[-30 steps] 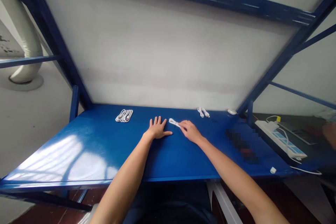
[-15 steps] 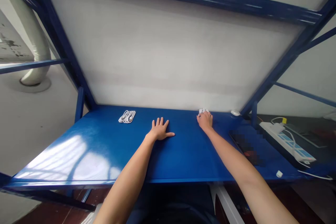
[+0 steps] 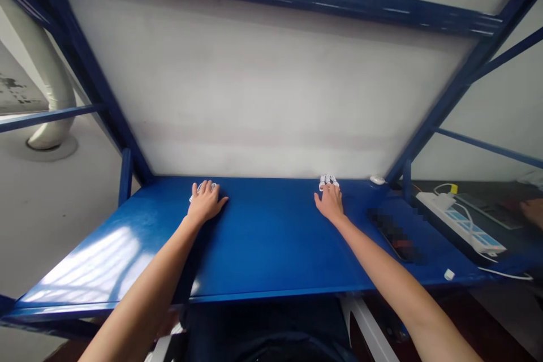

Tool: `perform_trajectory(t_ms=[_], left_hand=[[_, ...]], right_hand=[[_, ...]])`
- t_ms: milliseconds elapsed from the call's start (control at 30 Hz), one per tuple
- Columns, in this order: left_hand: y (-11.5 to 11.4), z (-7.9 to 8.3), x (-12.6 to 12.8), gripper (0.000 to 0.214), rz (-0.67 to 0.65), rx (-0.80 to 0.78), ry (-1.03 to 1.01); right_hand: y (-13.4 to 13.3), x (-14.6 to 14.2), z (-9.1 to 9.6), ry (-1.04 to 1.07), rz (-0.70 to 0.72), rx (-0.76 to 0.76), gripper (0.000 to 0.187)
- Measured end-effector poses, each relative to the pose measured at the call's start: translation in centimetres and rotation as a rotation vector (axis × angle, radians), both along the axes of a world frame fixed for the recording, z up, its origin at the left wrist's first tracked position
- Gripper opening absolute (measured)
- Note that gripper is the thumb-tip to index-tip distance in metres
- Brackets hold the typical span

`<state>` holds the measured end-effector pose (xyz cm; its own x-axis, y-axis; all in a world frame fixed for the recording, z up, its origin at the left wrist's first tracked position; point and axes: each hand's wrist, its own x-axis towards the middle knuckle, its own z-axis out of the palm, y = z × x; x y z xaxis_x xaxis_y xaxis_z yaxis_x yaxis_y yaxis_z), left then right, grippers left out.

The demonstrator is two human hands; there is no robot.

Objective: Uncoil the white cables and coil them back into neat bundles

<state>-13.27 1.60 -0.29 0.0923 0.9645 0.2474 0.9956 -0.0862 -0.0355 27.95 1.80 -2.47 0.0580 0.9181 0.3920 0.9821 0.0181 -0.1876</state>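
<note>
My left hand (image 3: 206, 201) lies with spread fingers on a bundle of coiled white cables (image 3: 195, 189) at the back left of the blue shelf top (image 3: 263, 237); most of the bundle is hidden under the fingers. My right hand (image 3: 330, 202) rests flat on the shelf farther right, fingers apart. Its fingertips touch a small pile of coiled white cables (image 3: 328, 179) lying close to the white back panel. Neither hand has a closed grip on anything.
A white oval object (image 3: 376, 180) sits at the back right corner. A blurred dark object (image 3: 396, 235), a white power strip (image 3: 460, 223) and a small white piece (image 3: 448, 274) lie to the right. Another person's hand (image 3: 532, 212) shows at the right edge. Blue frame posts (image 3: 125, 175) flank the shelf.
My right hand carried a coiled white cable from the middle to the back right pile and let it go. My left hand slid left from the centre onto the left cable bundle.
</note>
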Motion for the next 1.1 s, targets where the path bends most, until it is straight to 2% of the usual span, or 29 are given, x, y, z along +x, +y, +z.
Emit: perform_trajectory(t_ms=[133,333,800,967,1100], left_hand=[[0.4,-0.5,-0.9,0.068,0.032,-0.04,0.056],[0.5,-0.9,-0.6,0.068,-0.015,-0.092,0.04],[0.4,-1.4,-0.2,0.073,0.005,-0.147,0.019],[-0.3,-1.3,1.2,0.08,0.012,-0.186,-0.006],[-1.3,-0.8,4.2,0.085,-0.039,-0.309,-0.084]], right_hand=[[0.2,0.0,0.2,0.008,-0.014,-0.027,0.043],[0.2,0.0,0.1,0.003,-0.019,-0.051,0.044],[0.3,0.0,0.1,-0.022,-0.057,-0.013,0.037],[0.2,0.0,0.1,-0.019,-0.046,-0.028,0.037],[0.3,-0.1,0.3,-0.019,-0.046,-0.015,0.035]])
